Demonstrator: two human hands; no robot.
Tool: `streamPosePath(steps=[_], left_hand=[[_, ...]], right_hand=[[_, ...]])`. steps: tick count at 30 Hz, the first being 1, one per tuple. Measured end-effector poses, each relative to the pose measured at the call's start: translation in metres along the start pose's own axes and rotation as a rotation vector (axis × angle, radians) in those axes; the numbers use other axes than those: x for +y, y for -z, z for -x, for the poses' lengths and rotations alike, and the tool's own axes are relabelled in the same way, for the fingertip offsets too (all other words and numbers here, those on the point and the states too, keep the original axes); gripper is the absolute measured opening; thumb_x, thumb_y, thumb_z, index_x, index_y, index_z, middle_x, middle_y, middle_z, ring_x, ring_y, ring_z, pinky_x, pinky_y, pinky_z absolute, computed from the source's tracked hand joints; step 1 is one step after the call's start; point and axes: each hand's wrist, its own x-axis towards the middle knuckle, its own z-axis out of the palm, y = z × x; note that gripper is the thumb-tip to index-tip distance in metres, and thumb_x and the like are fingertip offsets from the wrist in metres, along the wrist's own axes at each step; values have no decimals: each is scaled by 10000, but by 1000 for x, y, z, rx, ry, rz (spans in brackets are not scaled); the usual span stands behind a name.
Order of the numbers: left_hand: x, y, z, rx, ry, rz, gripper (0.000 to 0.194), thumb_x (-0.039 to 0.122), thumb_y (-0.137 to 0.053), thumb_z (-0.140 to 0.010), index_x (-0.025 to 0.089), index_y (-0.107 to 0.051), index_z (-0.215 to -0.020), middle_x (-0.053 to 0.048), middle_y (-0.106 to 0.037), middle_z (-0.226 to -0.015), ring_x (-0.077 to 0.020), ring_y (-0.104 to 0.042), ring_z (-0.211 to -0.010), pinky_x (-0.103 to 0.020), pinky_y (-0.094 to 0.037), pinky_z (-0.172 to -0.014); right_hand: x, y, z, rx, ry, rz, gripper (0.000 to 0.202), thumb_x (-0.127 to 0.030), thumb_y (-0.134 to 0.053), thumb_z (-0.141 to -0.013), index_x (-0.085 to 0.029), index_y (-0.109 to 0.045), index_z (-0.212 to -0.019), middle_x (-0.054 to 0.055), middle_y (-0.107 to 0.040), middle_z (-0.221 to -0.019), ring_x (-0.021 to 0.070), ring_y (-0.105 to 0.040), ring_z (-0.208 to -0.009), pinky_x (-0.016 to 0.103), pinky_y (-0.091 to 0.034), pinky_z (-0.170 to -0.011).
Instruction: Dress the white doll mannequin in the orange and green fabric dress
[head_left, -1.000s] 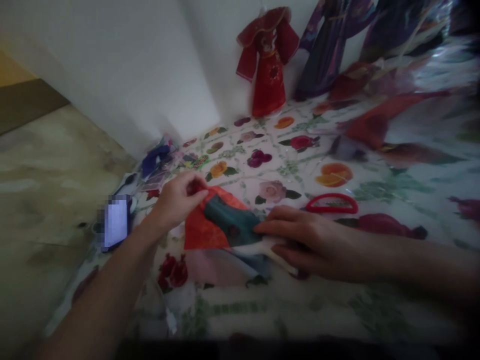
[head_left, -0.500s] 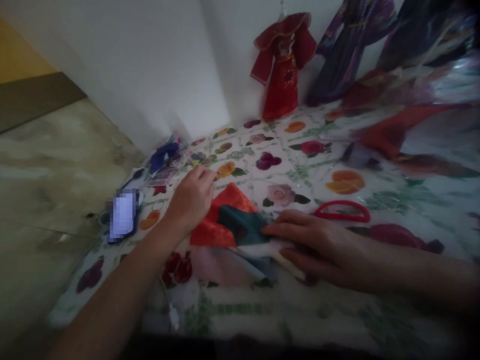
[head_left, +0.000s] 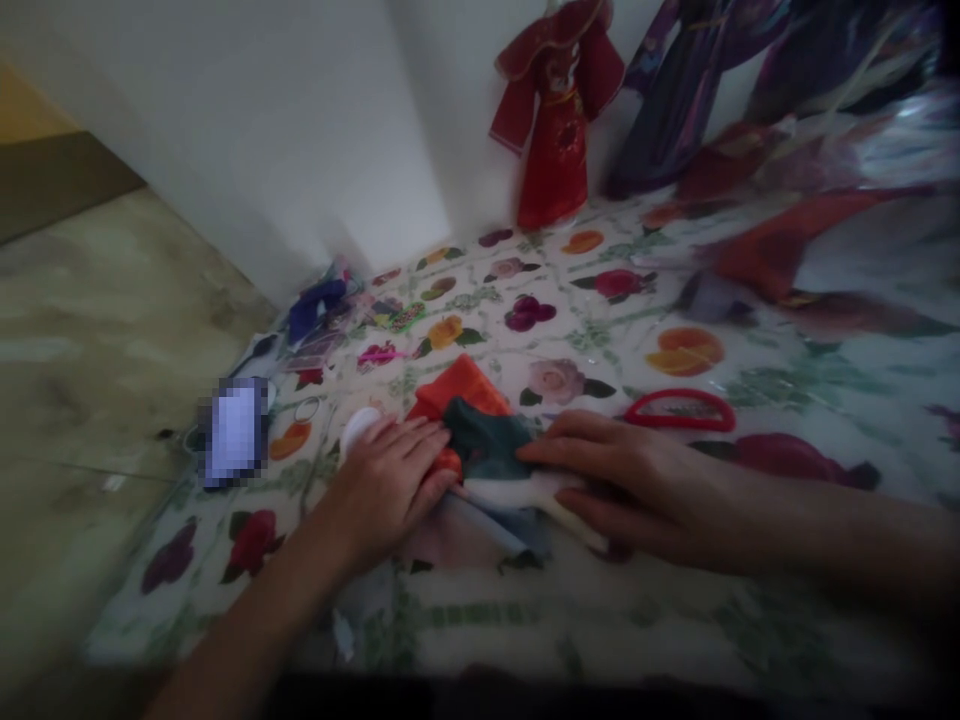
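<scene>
My left hand (head_left: 394, 475) lies over the left part of an orange cloth (head_left: 469, 385), whose fabric bulges between thumb and fingers. To its right my right hand (head_left: 615, 470) pinches the edge of a dark green cloth (head_left: 487, 440) that rests on the orange one. A slim cream-white piece (head_left: 510, 493) runs from under the green cloth to below my right fingers; its kind is unclear. Pale grey-pink sheer fabric (head_left: 457, 535) spreads beneath. Beside my left knuckles is a white round object (head_left: 361, 425), partly covered. Red-handled scissors (head_left: 679, 410) lie beyond my right hand, blades mostly hidden.
A fruit-patterned tablecloth (head_left: 607, 330) covers the table. At the left edge lies a phone (head_left: 234, 435); a blue bundle (head_left: 319, 305) and a pink slender item (head_left: 381, 353) lie farther back. A small red robe (head_left: 559, 120) and a purple robe (head_left: 667, 110) stand by the wall.
My left hand has come down and toward me onto the orange cloth, whose left side is now bunched. The pink item and white round object have come into sight. My right hand stays put.
</scene>
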Motion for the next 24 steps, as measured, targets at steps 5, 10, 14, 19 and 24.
streamPosePath(steps=[5, 10, 14, 19, 24], left_hand=[[-3, -3, 3, 32, -3, -72, 488, 476, -372, -994, 150, -588, -1285, -155, -606, -1355, -302, -545, -1281, -564, -359, -1120], [-5, 1, 3, 22, 26, -31, 482, 488, -371, -990, 176, -587, -1287, -143, -615, -1340, -302, -558, -1253, -551, -378, -1109], [-4, 2, -1, -6, 49, -24, 565, 524, -346, -986, 129, -548, -1337, -166, -613, -1325, -329, -565, -1214, -560, -418, -1058], [-1, 1, -4, -16, 64, -39, 571, 534, -375, -975, 132, -552, -1339, -171, -577, -1365, -340, -541, -1230, -555, -423, -1050], [-3, 8, -8, -25, 66, 17, 483, 491, -380, -984, 166, -607, -1262, -145, -609, -1324, -313, -560, -1199, -526, -432, -1048]], right_hand=[[-2, 0, 0, 19, -8, -20, 402, -356, -485, -963, -244, -576, -1339, 104, -596, -1200, 220, -637, -1006, 339, -551, -837], [-7, 3, -2, 1, -21, -24, 389, -337, -464, -974, -231, -579, -1330, 105, -595, -1178, 195, -645, -959, 310, -551, -814], [-10, 4, -4, 0, -32, -44, 381, -327, -471, -968, -224, -592, -1315, 106, -601, -1157, 189, -653, -928, 309, -557, -792], [-9, 4, -5, -10, -43, -43, 390, -340, -476, -966, -231, -594, -1321, 110, -602, -1181, 201, -655, -944, 317, -559, -791], [-6, 3, -3, -36, -75, 4, 408, -378, -470, -971, -276, -565, -1355, 98, -589, -1245, 222, -652, -1016, 341, -567, -822]])
